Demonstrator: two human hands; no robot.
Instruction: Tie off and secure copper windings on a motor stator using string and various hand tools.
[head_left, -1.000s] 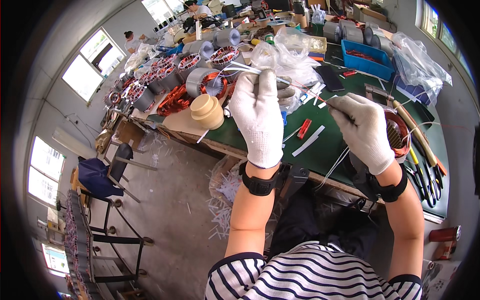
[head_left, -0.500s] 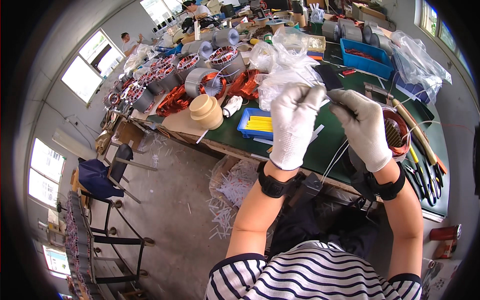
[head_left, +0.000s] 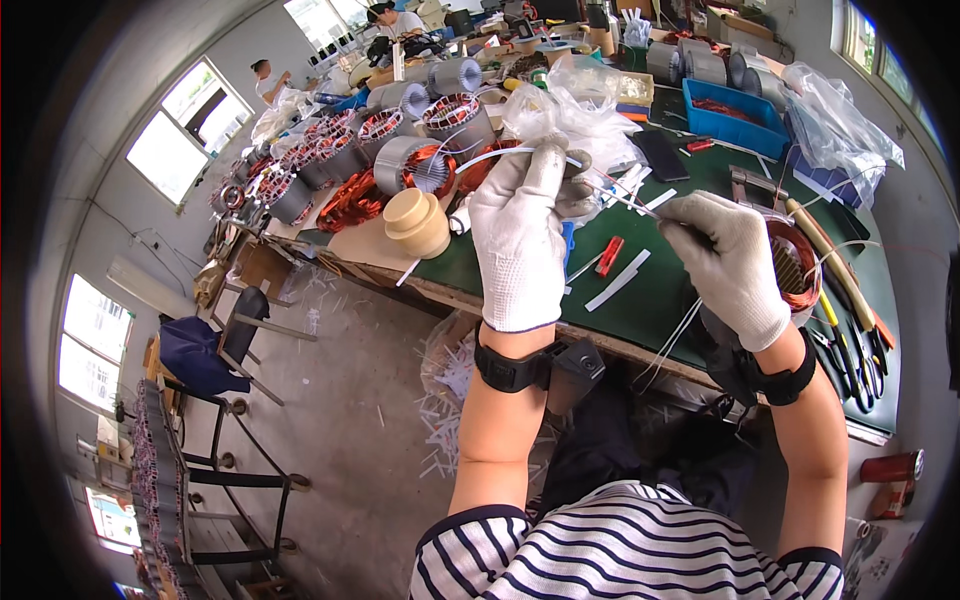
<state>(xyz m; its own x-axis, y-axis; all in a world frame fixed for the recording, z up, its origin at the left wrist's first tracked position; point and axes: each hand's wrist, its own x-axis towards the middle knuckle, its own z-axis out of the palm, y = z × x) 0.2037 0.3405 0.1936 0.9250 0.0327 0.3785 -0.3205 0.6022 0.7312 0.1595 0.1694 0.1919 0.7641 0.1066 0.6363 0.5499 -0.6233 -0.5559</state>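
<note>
Both my hands wear white gloves and are raised over the green bench top. My left hand (head_left: 525, 230) pinches a thin white tube (head_left: 503, 153), which curves off to the left. From its fingers thin wires (head_left: 622, 196) stretch across to my right hand (head_left: 728, 262), whose closed fingertips grip their other end. A motor stator (head_left: 797, 268) with copper windings stands just right of my right hand, partly hidden by it. Below the hands a red clip-like tool (head_left: 609, 256) and a white strip (head_left: 618, 281) lie on the bench. White leads hang beside my right wrist.
Several wound stators (head_left: 330, 150) crowd the bench's left side, near a cream round block (head_left: 416, 224). A blue bin (head_left: 735, 118) and clear plastic bags (head_left: 840, 120) stand at the back right. Pliers and cutters (head_left: 850, 360) lie at the right edge. Two people sit farther off.
My left hand has moved left, away from the right one, baring the wires between them. The white tube now shows in its fingers. My right hand has barely moved.
</note>
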